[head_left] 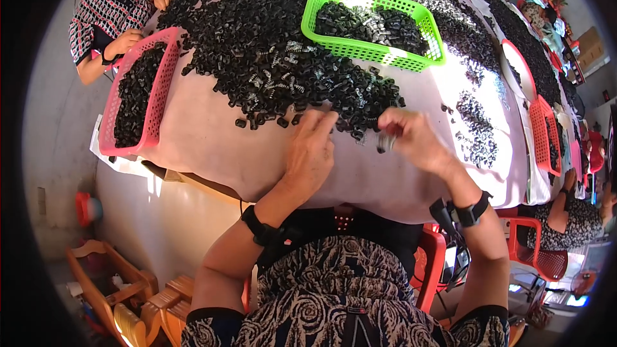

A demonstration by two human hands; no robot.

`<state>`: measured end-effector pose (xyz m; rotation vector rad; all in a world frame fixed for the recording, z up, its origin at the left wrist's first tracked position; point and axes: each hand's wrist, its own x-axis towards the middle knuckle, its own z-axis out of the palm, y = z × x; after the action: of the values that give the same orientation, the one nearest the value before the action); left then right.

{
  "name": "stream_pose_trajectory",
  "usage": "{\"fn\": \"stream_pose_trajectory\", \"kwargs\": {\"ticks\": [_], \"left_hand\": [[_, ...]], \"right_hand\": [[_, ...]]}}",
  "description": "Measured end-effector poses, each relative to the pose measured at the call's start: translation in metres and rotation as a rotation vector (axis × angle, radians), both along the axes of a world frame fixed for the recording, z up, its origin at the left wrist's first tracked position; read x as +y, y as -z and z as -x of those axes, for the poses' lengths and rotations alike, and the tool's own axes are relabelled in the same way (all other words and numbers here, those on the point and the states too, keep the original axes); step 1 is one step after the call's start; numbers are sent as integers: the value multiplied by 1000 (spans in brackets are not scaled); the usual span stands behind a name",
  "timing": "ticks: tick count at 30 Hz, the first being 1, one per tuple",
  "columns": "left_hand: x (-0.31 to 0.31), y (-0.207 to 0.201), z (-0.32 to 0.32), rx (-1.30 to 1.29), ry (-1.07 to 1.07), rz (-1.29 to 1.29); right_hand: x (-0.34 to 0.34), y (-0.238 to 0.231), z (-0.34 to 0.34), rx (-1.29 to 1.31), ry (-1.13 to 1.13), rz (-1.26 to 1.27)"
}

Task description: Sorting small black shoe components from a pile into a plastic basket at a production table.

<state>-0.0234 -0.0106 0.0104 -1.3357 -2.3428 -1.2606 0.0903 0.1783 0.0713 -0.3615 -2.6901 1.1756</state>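
Observation:
A broad heap of small black parts (238,45) lies on the cloth-covered table, with silvery springs (279,80) mixed in. At its near edge is my left hand (310,151), fingers bent and drawn together at the parts; whatever they hold is hidden. To its right my right hand (416,140), slightly blurred, has its thumb and fingers closed on a small black part (384,143). A pale, shiny bit shows beside that part, too smeared to name. Beyond my hands stands a green basket (392,59), partly filled with black parts.
A pink basket (168,80) of black parts stands at the table's left edge, near a co-worker (119,9). More parts lie along the right, by a red basket (535,132). Other people sit on the far right. A wooden chair (112,283) stands at lower left.

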Motion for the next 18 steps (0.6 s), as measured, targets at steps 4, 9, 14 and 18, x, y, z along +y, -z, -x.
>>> {"fn": "stream_pose_trajectory", "kwargs": {"ticks": [4,9,14,18], "left_hand": [[8,5,-7,-42,143,-28],[9,8,-6,-73,217,-63],[9,-1,-8,-227,313,-72],[9,1,-5,-273,351,-146]], "right_hand": [[-16,12,-12,30,-63,-141],[-8,15,-10,67,-59,-191],[-3,7,-11,-41,39,-113],[-2,14,-17,32,24,-156]]}}
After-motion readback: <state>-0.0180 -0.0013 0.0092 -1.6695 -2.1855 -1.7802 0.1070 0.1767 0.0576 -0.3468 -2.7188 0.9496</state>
